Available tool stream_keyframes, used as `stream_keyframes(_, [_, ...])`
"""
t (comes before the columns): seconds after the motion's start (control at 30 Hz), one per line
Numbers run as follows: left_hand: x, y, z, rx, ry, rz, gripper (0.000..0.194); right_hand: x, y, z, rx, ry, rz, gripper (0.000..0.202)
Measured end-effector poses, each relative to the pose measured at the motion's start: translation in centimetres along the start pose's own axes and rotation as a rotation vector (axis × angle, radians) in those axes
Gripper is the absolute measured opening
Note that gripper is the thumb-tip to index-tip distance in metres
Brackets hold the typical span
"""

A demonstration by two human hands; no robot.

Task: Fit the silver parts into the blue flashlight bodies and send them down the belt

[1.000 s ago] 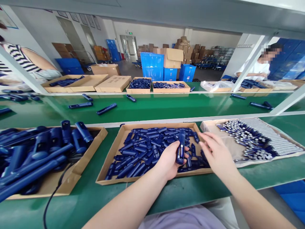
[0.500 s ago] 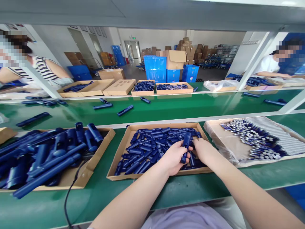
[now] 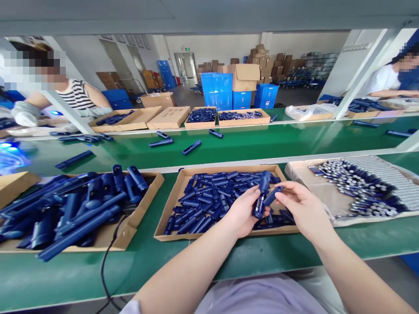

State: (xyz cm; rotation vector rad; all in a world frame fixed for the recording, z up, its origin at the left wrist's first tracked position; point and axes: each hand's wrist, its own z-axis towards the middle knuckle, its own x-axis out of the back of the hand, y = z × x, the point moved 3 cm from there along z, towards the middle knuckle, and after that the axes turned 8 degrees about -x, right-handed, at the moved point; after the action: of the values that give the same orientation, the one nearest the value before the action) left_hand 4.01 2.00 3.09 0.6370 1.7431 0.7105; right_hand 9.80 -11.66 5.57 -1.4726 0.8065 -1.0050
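Observation:
Over the front right part of the middle cardboard tray (image 3: pixel 160 226), my left hand (image 3: pixel 244 211) grips a dark blue tube (image 3: pixel 264 185) with an opening along its side. My right hand (image 3: pixel 299 205) pinches a smaller blue piece (image 3: pixel 273 196) against that opening, slightly tilted away from the tube. Many short blue pieces (image 3: pixel 203 200) fill the tray beneath. Whether anything sits inside the tube is too small to tell.
At the left is a box of long blue tubes (image 3: pixel 81 222), with a black cable (image 3: pixel 104 266) beside it. A tray of silver-ended cylinders (image 3: pixel 369 192) is at the right. Blue tubes lie on the green belt (image 3: pixel 242 146); people (image 3: pixel 77 93) work beyond.
My right hand has come up out of the tray with a small blue piece and now holds it at the tube. The tube has turned, showing its opening. Tubes on the belt sit further right.

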Motion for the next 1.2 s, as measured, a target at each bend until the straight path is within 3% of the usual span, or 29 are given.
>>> stream_keyframes(0.1, [-0.2, 0.1, -0.3, 0.017, -0.048, 0.021, 0.024, -0.9, 0.0, -0.3, 0.006, -0.006, -0.075, 0.035])
stream_keyframes(0.27, [-0.3, 0.3, -0.5, 0.024, -0.025, 0.016, 0.030, -0.9, 0.1, -0.5, 0.059, 0.020, -0.332, 0.028])
stream_keyframes(0.43, [-0.3, 0.2, -0.5, -0.011, -0.002, 0.034, 0.029, -1.0, 0.2, -0.9, 0.043, 0.003, -0.355, 0.028])
stream_keyframes(0.5, [-0.4, 0.2, -0.5, -0.029, -0.003, 0.040, 0.029, -1.2, 0.0, -1.3, 0.130, 0.036, -0.395, 0.029])
stream_keyframes(0.63, [-0.6, 0.0, -0.5, -0.024, -0.060, 0.031, 0.034, -1.6, -0.3, -1.6, 0.395, 0.218, -0.542, 0.029])
stream_keyframes(0.73, [-0.6, -0.2, -0.5, -0.015, -0.109, 0.083, 0.044, -1.7, 0.1, -1.2, 0.381, 0.290, -0.542, 0.041])
stream_keyframes(0.83, [-0.6, 0.0, -0.4, -0.061, -0.143, 0.147, 0.041, -1.5, 0.0, -1.2, 0.409, 0.233, -0.513, 0.043])
stream_keyframes(0.9, [-0.5, 0.1, -0.3, -0.069, -0.130, 0.169, 0.040, -0.6, -0.1, -1.6, 0.457, 0.205, -0.502, 0.039])
stream_keyframes(1.0, [-0.3, 0.4, -0.3, -0.087, -0.062, 0.189, 0.039, 2.0, 0.7, -2.5, 0.517, 0.265, -0.559, 0.030])
stream_keyframes(1.13, [-0.6, 0.5, -1.3, -0.104, 0.001, 0.225, 0.034, 6.2, 4.3, -4.1, 0.554, 0.339, -0.760, 0.023])
stream_keyframes(1.2, [-1.2, 0.9, -1.8, -0.029, -0.052, 0.283, 0.035, 7.6, 6.4, -5.1, 0.591, 0.328, -0.821, 0.023])
